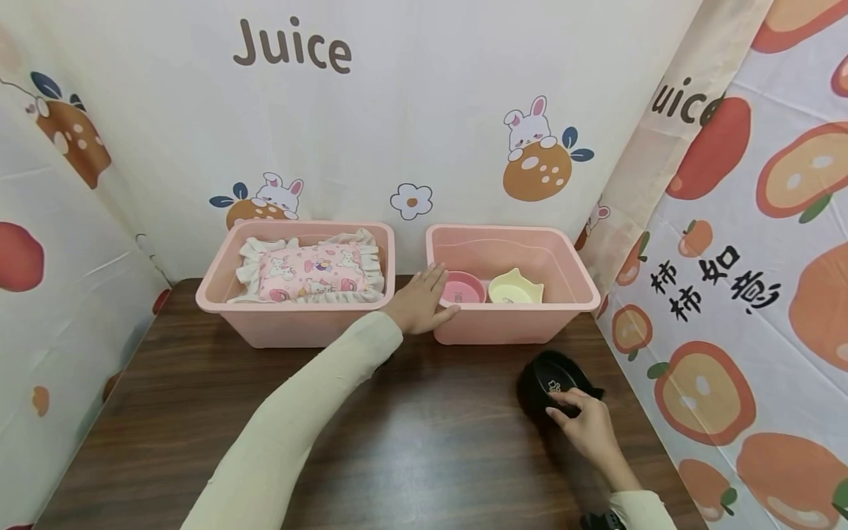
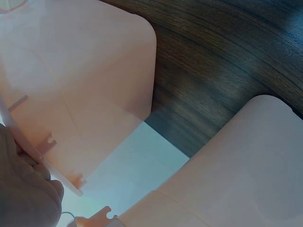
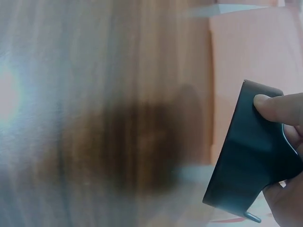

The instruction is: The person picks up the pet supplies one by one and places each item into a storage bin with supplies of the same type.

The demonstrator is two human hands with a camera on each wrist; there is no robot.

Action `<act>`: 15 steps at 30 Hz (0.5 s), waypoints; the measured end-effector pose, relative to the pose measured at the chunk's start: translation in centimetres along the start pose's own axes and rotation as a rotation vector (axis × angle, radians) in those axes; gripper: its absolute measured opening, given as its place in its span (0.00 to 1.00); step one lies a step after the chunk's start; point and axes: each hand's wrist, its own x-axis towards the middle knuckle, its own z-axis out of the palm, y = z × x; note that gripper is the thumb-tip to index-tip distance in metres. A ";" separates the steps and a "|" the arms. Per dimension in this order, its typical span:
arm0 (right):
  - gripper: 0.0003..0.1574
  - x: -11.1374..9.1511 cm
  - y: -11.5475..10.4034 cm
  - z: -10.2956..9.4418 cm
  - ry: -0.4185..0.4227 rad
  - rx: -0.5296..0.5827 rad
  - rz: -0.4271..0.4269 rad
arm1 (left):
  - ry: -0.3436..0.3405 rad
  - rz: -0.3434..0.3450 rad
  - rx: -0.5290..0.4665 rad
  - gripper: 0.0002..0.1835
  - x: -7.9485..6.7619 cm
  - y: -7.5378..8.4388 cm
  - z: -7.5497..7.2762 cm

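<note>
My right hand (image 1: pixel 587 428) pinches the rim of a black bowl (image 1: pixel 555 374) with pointed ears and a small print inside. In the right wrist view, the thumb lies on the side of the bowl (image 3: pixel 251 146), which is tilted and held above the table. My left hand (image 1: pixel 419 300), fingers extended, rests on the left rim of the right pink bin (image 1: pixel 510 325). Inside that bin are a round pink bowl (image 1: pixel 465 288) and a pale yellow bowl (image 1: pixel 515 288) with pointed ears. In the left wrist view, the hand (image 2: pixel 26 184) touches the bin's rim.
A second pink bin (image 1: pixel 291 324) stands to the left, holding a pink printed pillow (image 1: pixel 311 271) with white ruffles. A narrow gap separates the bins. Both stand at the back of a dark wooden table (image 1: pixel 411 456), with printed cloth (image 1: pixel 411 110) hanging behind and at both sides.
</note>
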 end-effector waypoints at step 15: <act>0.21 1.2 -4.0 -4.8 0.134 0.057 -0.216 | -0.002 0.007 0.008 0.44 0.0 0.1 -0.1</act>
